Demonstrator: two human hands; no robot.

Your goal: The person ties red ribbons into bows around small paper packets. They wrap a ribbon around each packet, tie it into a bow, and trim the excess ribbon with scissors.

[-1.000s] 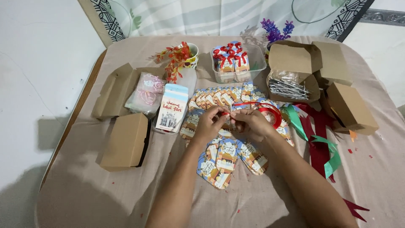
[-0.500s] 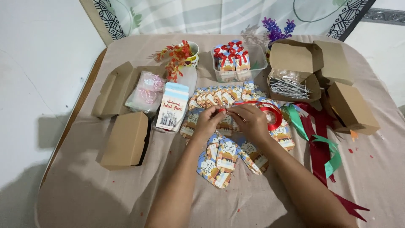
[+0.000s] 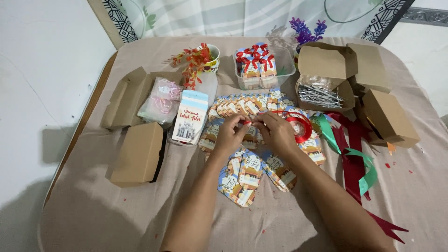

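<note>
My left hand [image 3: 229,134] and my right hand [image 3: 276,131] meet over the middle of the table, fingertips pinched together on a thin red ribbon [image 3: 298,125]. The ribbon loops out in a curl to the right of my right hand. Under and around both hands lie several small printed paper tags [image 3: 249,173], fanned out on the beige tablecloth [image 3: 93,210].
A closed brown box [image 3: 138,153], an open brown box [image 3: 125,95] and a printed card pack [image 3: 189,116] sit left. At the back stand a clear tub of ribboned tags [image 3: 259,66] and a cup of red leaves [image 3: 198,58]. Right: brown boxes [image 3: 389,117], silver ties [image 3: 319,93], red and green ribbon strips [image 3: 357,161].
Both hands have stayed over the tags, working the red ribbon with small finger movements. Everything else on the table is where it was.
</note>
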